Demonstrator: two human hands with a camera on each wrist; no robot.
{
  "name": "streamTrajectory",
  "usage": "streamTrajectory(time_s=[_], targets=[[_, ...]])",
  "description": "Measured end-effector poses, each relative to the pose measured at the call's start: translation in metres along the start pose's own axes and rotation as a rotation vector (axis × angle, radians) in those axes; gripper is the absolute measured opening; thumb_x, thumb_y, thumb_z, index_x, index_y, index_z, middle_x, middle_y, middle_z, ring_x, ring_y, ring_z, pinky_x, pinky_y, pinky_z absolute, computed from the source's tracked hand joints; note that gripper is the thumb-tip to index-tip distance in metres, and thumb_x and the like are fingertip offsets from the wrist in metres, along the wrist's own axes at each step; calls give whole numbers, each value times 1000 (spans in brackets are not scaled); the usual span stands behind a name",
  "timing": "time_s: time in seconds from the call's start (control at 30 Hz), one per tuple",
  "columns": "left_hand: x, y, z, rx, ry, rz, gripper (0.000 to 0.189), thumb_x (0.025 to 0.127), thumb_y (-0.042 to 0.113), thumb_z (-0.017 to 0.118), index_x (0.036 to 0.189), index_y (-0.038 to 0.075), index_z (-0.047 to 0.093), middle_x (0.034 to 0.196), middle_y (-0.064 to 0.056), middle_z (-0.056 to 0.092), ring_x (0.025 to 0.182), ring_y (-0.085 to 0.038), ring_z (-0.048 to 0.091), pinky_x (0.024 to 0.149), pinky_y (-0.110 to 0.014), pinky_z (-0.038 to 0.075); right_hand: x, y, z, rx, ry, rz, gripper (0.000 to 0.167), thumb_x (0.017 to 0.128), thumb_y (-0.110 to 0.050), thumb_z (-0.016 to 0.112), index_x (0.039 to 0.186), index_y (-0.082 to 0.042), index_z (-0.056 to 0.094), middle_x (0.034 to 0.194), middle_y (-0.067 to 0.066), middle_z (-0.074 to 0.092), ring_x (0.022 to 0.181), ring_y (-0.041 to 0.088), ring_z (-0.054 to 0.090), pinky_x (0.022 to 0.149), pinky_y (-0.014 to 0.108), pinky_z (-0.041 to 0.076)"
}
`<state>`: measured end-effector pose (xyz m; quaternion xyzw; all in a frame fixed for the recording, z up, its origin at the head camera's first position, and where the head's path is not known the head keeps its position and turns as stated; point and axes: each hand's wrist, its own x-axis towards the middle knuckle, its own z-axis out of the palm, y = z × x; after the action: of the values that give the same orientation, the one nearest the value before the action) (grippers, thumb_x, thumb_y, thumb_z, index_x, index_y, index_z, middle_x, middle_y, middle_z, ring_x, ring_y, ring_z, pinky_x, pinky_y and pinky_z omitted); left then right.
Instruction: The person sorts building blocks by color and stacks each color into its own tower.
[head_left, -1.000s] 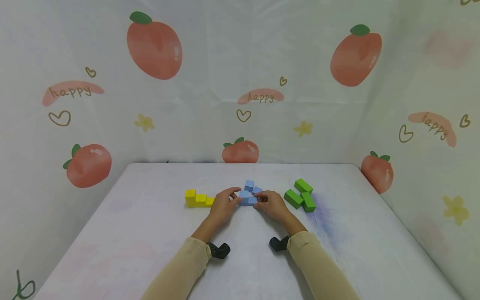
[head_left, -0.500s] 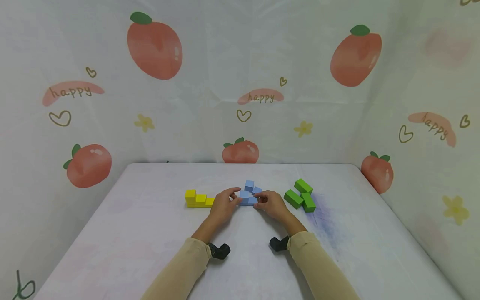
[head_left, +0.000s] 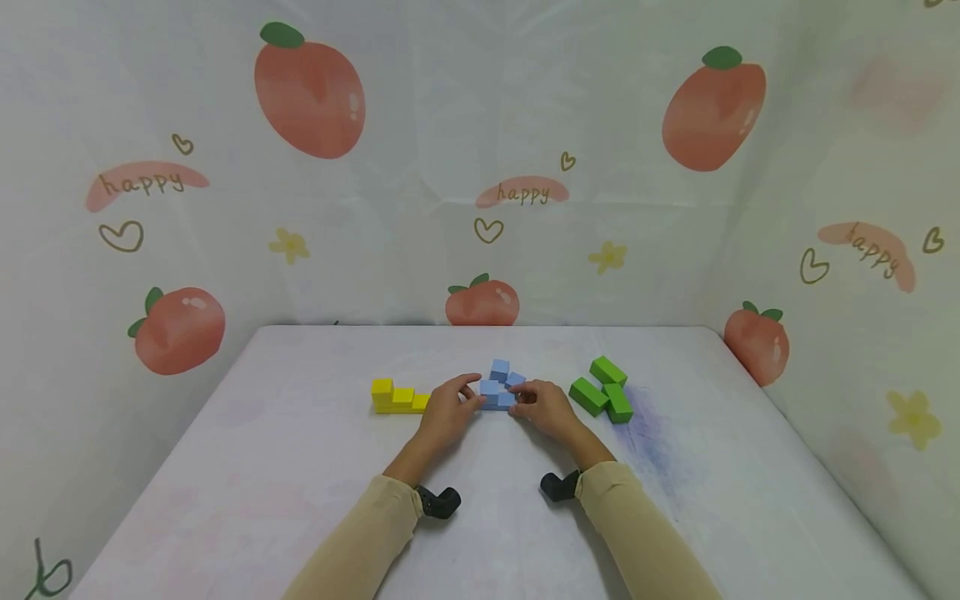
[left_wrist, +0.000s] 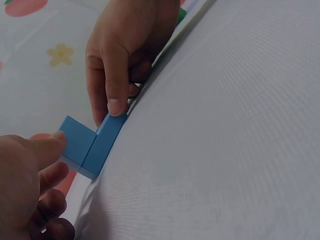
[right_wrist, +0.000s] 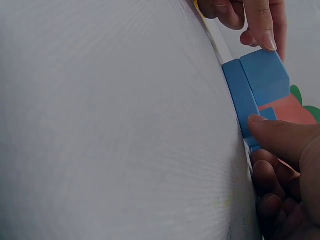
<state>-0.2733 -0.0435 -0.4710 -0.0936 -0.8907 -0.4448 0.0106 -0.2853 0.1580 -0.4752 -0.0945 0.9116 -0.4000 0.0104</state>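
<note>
Two blue blocks stand joined at mid-table: a blue cube [head_left: 489, 393] rests on the left part of a long, flat blue block [right_wrist: 239, 95]. My left hand [head_left: 447, 410] pinches the cube, its thumb on the near face in the left wrist view. At the other end, my right hand [head_left: 549, 411] grips the flat block, with its thumb on the near side. Most of the fingers behind the blocks are hidden. Just beyond stand another blue cube [head_left: 499, 371] and a small blue block [head_left: 516, 380], apart from my fingertips as far as the head view shows.
Left of my left hand, yellow blocks [head_left: 382, 393] form descending steps, their right end hidden by the hand. Several green blocks [head_left: 588, 397] lie loosely grouped at the right. A white table [head_left: 495, 533] bears everything, with a patterned cloth [head_left: 420, 167] hanging behind its far edge.
</note>
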Motion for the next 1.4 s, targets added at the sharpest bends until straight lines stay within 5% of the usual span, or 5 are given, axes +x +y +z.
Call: streamTrajectory(time_s=[0.33,1.0,1.4], targets=[[0,1,2,14,-17,-62,50,89,24,73,135,16,56,81,0,55,73,-17,51,68,-31,43,1,0,-1,-6,-2,7,31,83,-9,77,113,-8,72,82,1,59,78,17,52,69,31,44],[6,1,2,198,-67,-54,39,88,21,73,125,9,64,76,2,56,70,-15,52,66,-30,43,1,3,1,-5,-1,-19,31,83,-8,77,114,-7,72,82,0,58,78,17,52,69,31,44],[5,3,2,221,-73,-51,37,89,22,72,123,9,65,77,2,56,72,-16,52,67,-30,43,1,1,1,0,0,3,31,83,-8,76,114,-7,72,83,0,58,79,17,52,70,31,44]])
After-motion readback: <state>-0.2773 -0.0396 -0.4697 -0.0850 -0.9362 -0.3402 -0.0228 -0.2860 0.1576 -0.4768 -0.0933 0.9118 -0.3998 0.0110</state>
